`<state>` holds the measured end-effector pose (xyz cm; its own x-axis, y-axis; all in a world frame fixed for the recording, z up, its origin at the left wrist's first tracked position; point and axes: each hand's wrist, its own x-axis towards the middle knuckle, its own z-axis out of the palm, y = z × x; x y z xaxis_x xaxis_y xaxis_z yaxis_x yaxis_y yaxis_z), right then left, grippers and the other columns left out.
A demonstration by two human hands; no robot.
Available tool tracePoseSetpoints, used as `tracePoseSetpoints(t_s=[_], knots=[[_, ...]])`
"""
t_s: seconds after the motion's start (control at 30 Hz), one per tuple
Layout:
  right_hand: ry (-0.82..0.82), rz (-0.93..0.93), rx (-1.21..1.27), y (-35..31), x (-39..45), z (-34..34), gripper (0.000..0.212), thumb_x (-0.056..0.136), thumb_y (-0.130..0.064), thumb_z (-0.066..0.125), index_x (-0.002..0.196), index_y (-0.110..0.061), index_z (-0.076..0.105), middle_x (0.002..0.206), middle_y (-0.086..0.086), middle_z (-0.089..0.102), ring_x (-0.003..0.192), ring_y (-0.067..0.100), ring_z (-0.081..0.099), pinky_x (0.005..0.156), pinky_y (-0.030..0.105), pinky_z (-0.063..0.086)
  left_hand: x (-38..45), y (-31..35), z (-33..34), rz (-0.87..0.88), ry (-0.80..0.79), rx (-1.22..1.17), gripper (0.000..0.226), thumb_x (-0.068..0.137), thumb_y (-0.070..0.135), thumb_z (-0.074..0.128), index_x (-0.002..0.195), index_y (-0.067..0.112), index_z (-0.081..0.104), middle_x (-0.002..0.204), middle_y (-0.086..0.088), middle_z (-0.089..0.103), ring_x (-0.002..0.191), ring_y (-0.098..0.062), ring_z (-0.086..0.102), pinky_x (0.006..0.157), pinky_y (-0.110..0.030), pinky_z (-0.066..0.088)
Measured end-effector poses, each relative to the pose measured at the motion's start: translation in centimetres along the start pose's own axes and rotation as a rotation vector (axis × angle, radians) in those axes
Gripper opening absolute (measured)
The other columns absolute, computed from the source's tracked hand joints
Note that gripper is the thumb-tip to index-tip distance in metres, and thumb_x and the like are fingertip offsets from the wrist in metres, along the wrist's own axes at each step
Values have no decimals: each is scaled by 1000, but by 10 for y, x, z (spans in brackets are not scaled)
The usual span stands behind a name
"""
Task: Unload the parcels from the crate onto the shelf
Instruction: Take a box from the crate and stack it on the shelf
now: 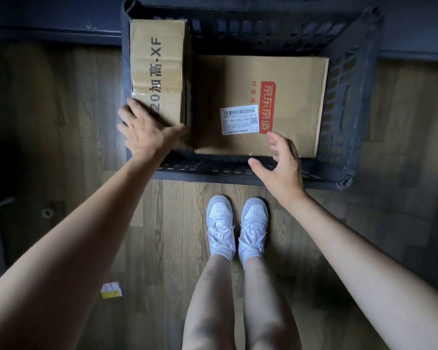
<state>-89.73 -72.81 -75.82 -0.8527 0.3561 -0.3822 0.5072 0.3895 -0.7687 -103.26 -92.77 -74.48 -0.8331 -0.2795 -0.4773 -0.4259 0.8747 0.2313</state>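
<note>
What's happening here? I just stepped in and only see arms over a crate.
A person stands at a dark plastic crate on the wood floor, reaching in with both hands. The left hand rests, fingers spread, on the near end of the tall box on the crate's left side. The right hand hovers open above the near edge of the flat box with the red label, holding nothing. Both boxes are still in the crate; no shelf is in view.

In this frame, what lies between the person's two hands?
In the head view, the near corner of the flat box and the crate's near rim lie between the left hand, which touches the tall box, and the right hand.
</note>
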Motion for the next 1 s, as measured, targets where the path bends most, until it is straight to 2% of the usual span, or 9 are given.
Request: tracePoseSetpoints(t_s=[0.1,0.23,0.4,0.47,0.57,0.67,0.83,0.9,1.0], knots=[[-28,-46,-52,-16,-5,-14,61,73,-12,74,127,-4,49,124,13,50,116,27,49,101,30,37,-14,2,-27,0,-10,-64,95,62,45,73,135,6,26,134,-15,30,124,-36,30,103,-47,31],[-119,-132,-167,-36,-14,-38,64,72,-10,73,130,-1,47,129,18,44,122,28,44,101,8,20,-44,2,-62,-53,-88,-235,96,53,54,64,132,7,34,127,-11,35,124,-32,36,106,-47,36],[-162,-164,-217,-65,-30,-73,64,75,-11,72,132,-1,44,133,17,41,125,28,41,105,15,21,-87,1,-100,-54,-151,-508,89,46,57,70,118,9,48,120,-10,48,114,-27,51,91,-45,53],[-119,-180,-187,-83,-37,-91,63,75,-10,72,131,0,45,131,17,42,123,26,42,102,10,19,-104,6,-118,-52,-195,-636,77,49,51,73,111,11,52,119,-14,56,105,-25,59,77,-33,57],[-36,-221,-156,-120,-52,-124,62,73,-9,74,129,-2,48,129,15,45,118,15,42,101,2,18,-133,19,-154,-12,-278,-817,46,76,24,74,113,5,54,105,-12,63,74,-13,62,48,-15,48],[46,-277,-113,-162,-70,-160,65,70,-7,77,128,-3,49,130,14,45,121,19,42,104,9,22,-165,33,-197,45,-427,-931,52,70,32,72,114,8,57,102,-10,68,81,-17,64,67,-29,51],[166,-406,75,-234,-107,-212,70,64,-22,74,127,-15,44,130,3,42,126,16,40,108,43,35,-209,55,-267,228,-573,-1057,56,63,37,68,114,18,59,104,-5,70,87,-15,68,81,-42,53],[209,-472,131,-264,-122,-231,72,62,-34,73,126,-22,42,131,-3,41,126,14,40,107,44,36,-222,60,-294,325,-637,-1086,68,52,46,78,113,20,62,108,-6,71,95,-22,68,87,-46,52],[261,-584,197,-305,-143,-257,77,59,-47,68,127,-23,41,133,-8,40,126,10,41,105,40,38,-243,66,-333,475,-686,-1151,84,44,56,85,117,20,61,115,-10,69,103,-28,67,80,-40,57]])
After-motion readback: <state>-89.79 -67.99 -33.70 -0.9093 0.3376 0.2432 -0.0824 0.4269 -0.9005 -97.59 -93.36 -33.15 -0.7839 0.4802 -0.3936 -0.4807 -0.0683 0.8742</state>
